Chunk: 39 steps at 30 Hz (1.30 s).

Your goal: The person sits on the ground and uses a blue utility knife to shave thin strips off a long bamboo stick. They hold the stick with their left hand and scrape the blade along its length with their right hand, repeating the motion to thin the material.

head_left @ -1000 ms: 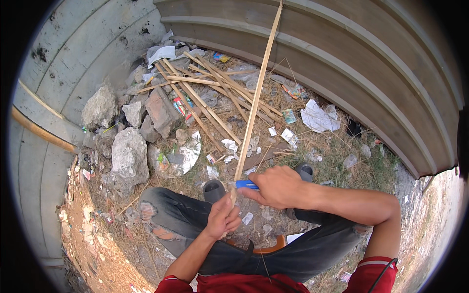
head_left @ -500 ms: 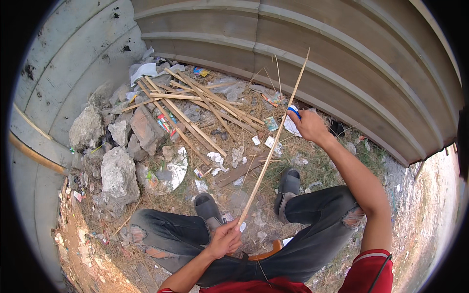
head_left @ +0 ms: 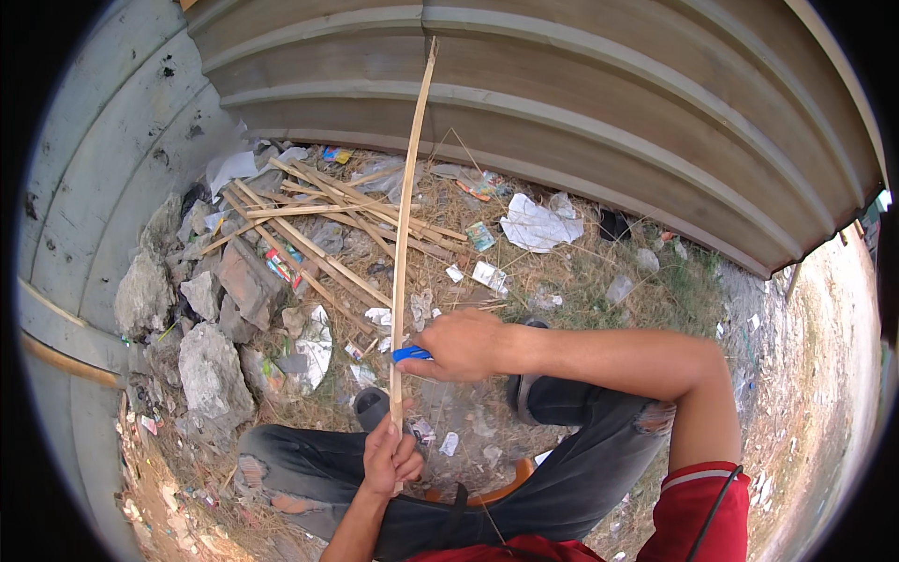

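A long, pale bamboo strip (head_left: 407,206) stands nearly upright in front of me, its far tip against the corrugated wall. Near its lower end, my left hand (head_left: 390,459) is closed around it. My right hand (head_left: 459,347) is wrapped around a small blue-handled tool (head_left: 411,353), pressed to the strip a little above my left hand. The tool's working end is hidden. Beyond the strip lies a pile of similar strips (head_left: 346,206), crossing one another on the ground.
Rough stones (head_left: 213,373) and a broken brick (head_left: 251,284) heap up on the left. A corrugated metal wall (head_left: 599,84) closes off the far side, and a pale wall (head_left: 94,187) the left. Paper litter (head_left: 541,222) covers the dry grass. An orange seat (head_left: 510,482) shows beneath me.
My right hand with the blue-handled tool has come down and left along the strip, close to my left hand. The strip has swung left and stands more upright. My view has shifted slightly.
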Each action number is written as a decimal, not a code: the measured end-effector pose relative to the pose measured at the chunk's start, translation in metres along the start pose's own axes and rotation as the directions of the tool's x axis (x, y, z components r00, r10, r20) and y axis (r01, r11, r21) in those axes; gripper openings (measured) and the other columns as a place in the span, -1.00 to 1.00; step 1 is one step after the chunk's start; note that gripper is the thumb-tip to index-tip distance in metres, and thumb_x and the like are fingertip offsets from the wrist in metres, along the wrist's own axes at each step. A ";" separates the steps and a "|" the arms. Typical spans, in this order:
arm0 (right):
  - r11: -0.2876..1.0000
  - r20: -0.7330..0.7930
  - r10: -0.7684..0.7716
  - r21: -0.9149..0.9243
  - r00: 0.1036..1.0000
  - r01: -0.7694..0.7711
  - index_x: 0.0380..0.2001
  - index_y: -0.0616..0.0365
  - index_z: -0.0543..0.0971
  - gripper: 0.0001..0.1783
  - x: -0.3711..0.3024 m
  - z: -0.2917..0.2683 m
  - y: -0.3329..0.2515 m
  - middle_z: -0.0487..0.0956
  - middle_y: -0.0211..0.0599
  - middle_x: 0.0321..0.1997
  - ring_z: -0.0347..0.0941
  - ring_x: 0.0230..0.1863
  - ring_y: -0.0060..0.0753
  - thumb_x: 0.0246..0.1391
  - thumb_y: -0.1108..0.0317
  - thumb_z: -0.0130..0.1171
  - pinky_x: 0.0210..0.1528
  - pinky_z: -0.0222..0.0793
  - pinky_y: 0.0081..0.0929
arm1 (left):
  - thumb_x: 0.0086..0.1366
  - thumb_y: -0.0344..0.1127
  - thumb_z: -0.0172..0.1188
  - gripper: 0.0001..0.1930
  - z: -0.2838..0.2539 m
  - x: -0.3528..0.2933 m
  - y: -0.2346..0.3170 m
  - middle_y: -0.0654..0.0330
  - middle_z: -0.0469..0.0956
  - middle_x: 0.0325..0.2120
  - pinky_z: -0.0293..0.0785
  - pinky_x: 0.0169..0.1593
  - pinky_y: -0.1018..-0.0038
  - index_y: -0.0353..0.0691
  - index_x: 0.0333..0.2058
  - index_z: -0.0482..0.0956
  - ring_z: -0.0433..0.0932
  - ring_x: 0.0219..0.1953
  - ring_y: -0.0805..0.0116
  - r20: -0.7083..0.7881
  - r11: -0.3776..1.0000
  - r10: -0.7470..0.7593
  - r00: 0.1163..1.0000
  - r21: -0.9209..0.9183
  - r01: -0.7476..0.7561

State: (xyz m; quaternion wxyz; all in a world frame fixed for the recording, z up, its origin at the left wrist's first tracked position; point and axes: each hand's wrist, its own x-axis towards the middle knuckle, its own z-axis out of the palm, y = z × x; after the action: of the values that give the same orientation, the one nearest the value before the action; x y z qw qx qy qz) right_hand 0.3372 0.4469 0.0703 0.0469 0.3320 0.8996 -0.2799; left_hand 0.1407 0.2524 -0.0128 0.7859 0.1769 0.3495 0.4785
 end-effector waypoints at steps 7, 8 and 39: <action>0.997 -0.075 -0.055 -0.062 0.996 0.051 -0.45 0.18 0.68 -0.28 0.002 0.011 0.005 0.66 0.04 -0.45 0.63 -0.33 0.21 0.31 -0.30 -0.05 -0.25 0.55 0.06 | 0.62 -0.02 -0.21 -0.48 0.004 0.006 0.008 0.45 0.02 -0.72 -0.04 -0.71 0.61 -0.05 0.43 0.16 -0.05 -0.79 0.66 -0.016 0.997 -0.040 0.999 -0.060 0.039; 0.995 -0.076 -0.049 -0.096 0.996 0.041 -0.35 0.13 0.69 -0.31 0.005 0.009 0.007 0.67 0.02 -0.45 0.64 -0.33 0.19 0.31 -0.31 -0.05 -0.25 0.55 0.04 | 0.62 -0.03 -0.22 -0.48 0.005 0.009 0.008 0.45 0.02 -0.71 -0.04 -0.71 0.61 -0.04 0.43 0.15 -0.05 -0.79 0.66 -0.011 0.997 -0.038 0.999 -0.070 0.037; 0.688 -0.549 0.570 -0.089 0.612 -0.721 -0.19 0.17 0.71 -0.16 -0.033 -0.079 0.177 0.68 0.18 -0.20 0.59 -0.06 0.30 0.30 -0.43 -0.20 0.00 0.51 0.11 | 0.63 -0.15 -0.20 -0.49 0.006 -0.035 -0.015 0.45 0.04 -0.65 -0.01 -0.64 0.65 0.02 0.47 0.09 -0.01 -0.72 0.67 0.200 0.932 -0.357 0.913 0.003 0.363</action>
State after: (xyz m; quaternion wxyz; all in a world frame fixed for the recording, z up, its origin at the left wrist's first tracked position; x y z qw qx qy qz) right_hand 0.4817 0.5807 0.0621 -0.0284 0.6838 0.7290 -0.0112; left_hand 0.1440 0.2148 -0.0045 0.8941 0.1425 0.2884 0.3117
